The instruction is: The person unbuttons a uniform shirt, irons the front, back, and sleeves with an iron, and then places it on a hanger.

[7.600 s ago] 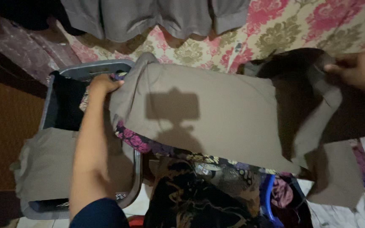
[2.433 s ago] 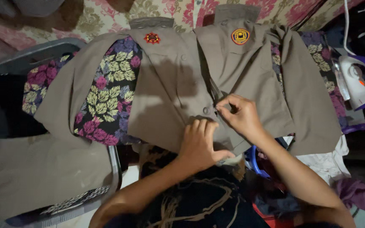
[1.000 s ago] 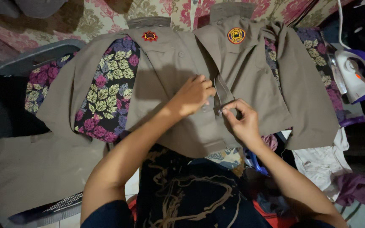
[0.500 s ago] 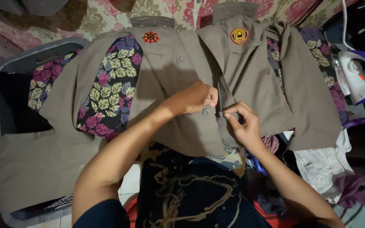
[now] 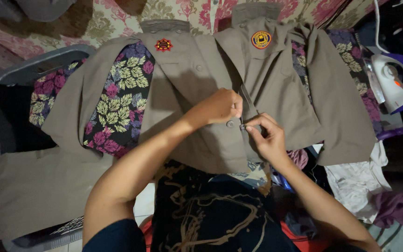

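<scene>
A home, at a spot set up for ironing and sorting laundry. We see a khaki uniform shirt [image 5: 267, 88] spread flat on a floral-print cloth [image 5: 117, 100] serving as a pressing pad, pinched at its front placket by both of the person's hands. Well to the right of that pinch stands a white and purple steam iron [image 5: 395, 81] with its cord running up. To the left sits a grey plastic laundry basket [image 5: 33, 63], a folded khaki garment [image 5: 38, 186] draped over its near edge. Beyond the shirt lies a damask-patterned bedspread [image 5: 183, 10]; loose clothes [image 5: 357, 179] are heaped at lower right.
</scene>
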